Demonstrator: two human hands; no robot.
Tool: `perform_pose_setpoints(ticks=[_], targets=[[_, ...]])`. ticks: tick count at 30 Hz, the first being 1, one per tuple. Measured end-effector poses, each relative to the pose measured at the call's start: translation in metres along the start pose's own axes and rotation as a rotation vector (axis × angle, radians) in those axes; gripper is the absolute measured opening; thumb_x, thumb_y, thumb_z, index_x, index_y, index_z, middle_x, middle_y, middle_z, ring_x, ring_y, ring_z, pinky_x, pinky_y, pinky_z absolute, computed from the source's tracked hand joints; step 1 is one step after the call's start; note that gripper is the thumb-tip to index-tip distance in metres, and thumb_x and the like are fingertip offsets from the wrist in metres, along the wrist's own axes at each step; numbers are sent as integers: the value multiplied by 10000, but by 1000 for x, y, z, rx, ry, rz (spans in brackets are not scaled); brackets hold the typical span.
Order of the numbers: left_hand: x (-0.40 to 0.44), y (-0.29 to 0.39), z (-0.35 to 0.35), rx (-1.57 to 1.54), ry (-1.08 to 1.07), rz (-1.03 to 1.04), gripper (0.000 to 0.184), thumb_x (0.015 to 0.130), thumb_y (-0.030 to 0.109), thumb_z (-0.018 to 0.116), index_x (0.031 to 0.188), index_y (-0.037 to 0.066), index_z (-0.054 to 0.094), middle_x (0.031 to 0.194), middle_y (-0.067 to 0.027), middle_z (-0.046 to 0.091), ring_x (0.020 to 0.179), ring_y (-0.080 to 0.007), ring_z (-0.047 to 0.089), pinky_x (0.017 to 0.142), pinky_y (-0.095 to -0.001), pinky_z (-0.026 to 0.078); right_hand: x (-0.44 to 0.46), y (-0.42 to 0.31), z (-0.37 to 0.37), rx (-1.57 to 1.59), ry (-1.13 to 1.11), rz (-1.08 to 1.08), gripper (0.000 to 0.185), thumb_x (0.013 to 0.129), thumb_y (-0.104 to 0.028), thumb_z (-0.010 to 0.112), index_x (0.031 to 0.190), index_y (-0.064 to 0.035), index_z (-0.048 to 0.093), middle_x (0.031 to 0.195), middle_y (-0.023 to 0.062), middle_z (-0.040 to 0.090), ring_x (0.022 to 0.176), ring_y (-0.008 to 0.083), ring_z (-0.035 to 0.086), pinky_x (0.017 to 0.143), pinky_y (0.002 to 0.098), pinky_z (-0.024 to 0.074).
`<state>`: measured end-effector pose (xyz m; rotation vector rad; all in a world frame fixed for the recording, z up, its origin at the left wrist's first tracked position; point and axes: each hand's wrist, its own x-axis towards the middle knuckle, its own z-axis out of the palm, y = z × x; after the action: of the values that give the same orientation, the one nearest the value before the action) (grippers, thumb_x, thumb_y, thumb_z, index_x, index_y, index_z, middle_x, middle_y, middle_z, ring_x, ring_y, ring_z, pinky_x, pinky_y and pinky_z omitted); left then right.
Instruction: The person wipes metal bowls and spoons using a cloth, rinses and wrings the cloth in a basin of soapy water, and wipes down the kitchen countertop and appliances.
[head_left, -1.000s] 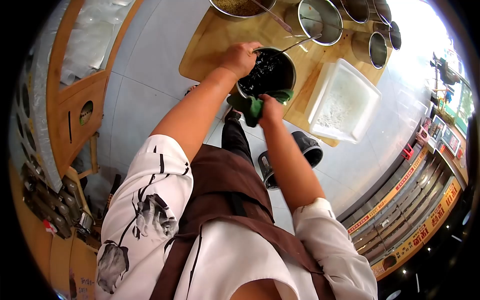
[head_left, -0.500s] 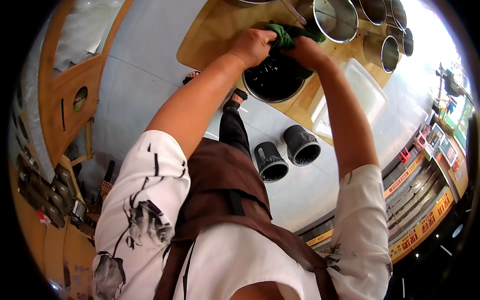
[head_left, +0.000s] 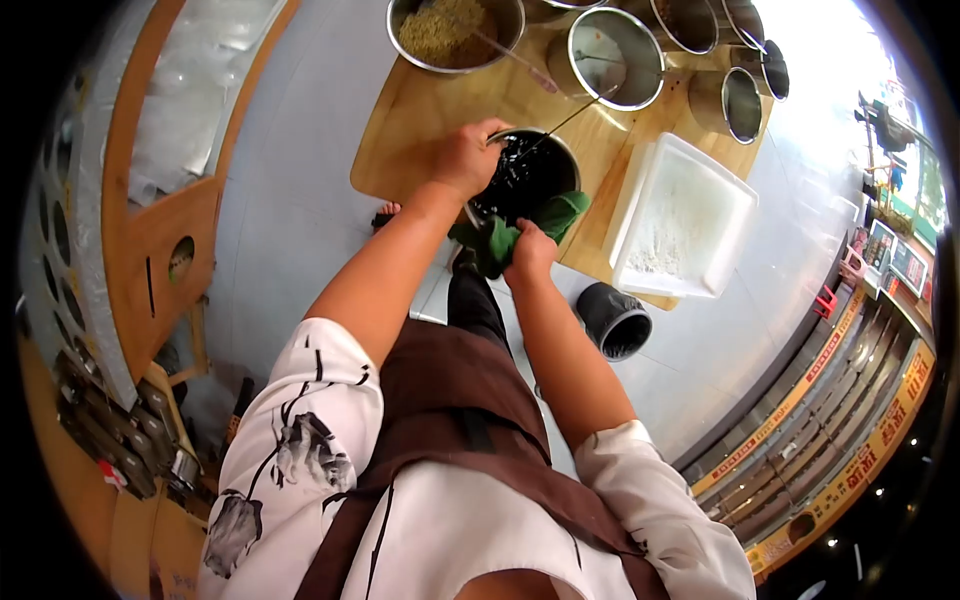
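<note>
The wooden tabletop (head_left: pixel 400 130) carries a metal bowl (head_left: pixel 509 28) of brownish grains, several metal pots (head_left: pixel 562 72) and a white tub (head_left: pixel 738 190) with whitish powder inside.

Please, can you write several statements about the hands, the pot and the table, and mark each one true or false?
1. The right hand holds a green cloth at the pot. True.
2. The left hand is inside the white tray. False: it is at the pot's rim.
3. The pot's contents look dark. True.
4. The white tray stands on the floor. False: it is on the wooden table.
5. The person's apron is bright green. False: it is brown.
6. A pinkish handle sticks out over the rim of the bowl with yellowish grainy contents. True.
</note>
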<state>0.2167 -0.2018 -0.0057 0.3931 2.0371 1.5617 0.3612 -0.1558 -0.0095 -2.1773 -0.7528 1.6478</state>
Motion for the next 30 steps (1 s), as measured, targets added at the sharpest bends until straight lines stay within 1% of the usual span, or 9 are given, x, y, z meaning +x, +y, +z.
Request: perform_pose_setpoints(ticks=[2,4,6,11,13,19,21,26,30], targets=[[1,6,-5,199,-109,93,173,736,119,600,902,99,643,880,-130,643,834,-292,606,730,-351,471,31,-10,-21,-582,-169,-268,253,727,-137,615,819,98,606,722,188,613,683,288,598,644,375,473],[14,21,-13,333,-284,83,245,734,127,607,976,92,613,978,-117,618,910,-271,592,772,-339,462,50,-52,-24,-1604,-517,-956,245,732,-166,608,834,57,625,746,224,622,732,353,618,658,394,486],[29,32,-8,475,-711,7,273,722,131,593,993,106,612,979,-131,611,916,-284,587,774,-344,462,21,-93,-2,-1599,-597,-652,252,759,-210,591,833,26,638,807,251,610,794,394,597,683,411,488],[26,0,11,458,-722,91,180,708,109,606,874,66,659,783,-121,649,737,-255,617,669,-309,465,35,-102,20,-1517,-663,-721,267,789,-236,568,764,19,645,794,254,607,772,397,596,680,420,481],[12,-14,8,150,-411,-50,154,698,82,637,845,52,671,730,-104,651,651,-169,602,616,-275,452,39,-97,11,-1433,-691,-683,274,799,-247,560,748,7,649,799,249,609,769,399,593,670,421,480],[-10,-7,1,152,-198,-96,126,690,72,668,813,45,678,704,-96,646,624,-125,589,586,-264,453,55,-19,-43,-1110,-447,-823,265,735,-193,616,751,72,620,656,199,603,595,251,595,561,380,456],[-10,-19,4,80,-140,-117,112,690,68,661,799,51,683,695,-101,644,606,-141,599,570,-264,454,13,4,-39,-462,-192,-58,244,731,-148,590,833,71,624,775,187,614,682,276,582,623,383,467],[-16,-24,3,76,-105,-142,85,734,53,680,811,25,656,720,-35,658,637,-55,563,589,-215,456,-21,47,-18,61,23,65,342,705,-92,623,930,156,557,900,196,604,808,259,559,730,364,440],[-7,-7,-4,245,-166,-90,111,744,49,628,854,36,627,780,-75,652,703,-132,599,651,-271,471,18,7,-38,-541,-204,-191,175,686,-92,609,747,72,629,734,202,620,655,294,591,627,388,468]])
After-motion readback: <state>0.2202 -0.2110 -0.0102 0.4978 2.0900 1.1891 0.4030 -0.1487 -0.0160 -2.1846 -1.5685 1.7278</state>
